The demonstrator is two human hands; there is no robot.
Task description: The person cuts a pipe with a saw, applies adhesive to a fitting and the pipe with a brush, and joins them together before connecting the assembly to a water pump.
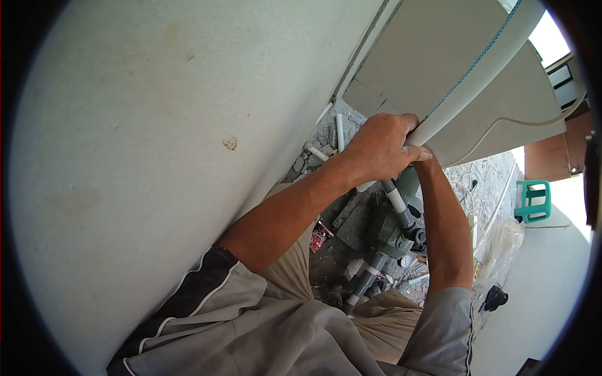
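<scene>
My left hand (384, 143) is closed around a white pipe (480, 88), which slants up to the right corner. A blue cord (471, 66) runs along the pipe and ends at my fingers. My right hand (426, 160) is raised to the same spot. Its fingers are hidden behind the pipe and my left hand, so its grip does not show. Just below my hands stands a dark green water pump (385, 233), with grey and white pipe fittings (396, 199) attached. A round gauge (406, 261) sits beside the pump.
A pale wall (157, 156) rises close on my left. Short white pipe pieces (340, 131) lie among rubble on the floor. To the right are a green plastic stool (533, 201), clear plastic sheeting (503, 250) and a thin pale cable (495, 125). A grey panel (420, 56) stands ahead.
</scene>
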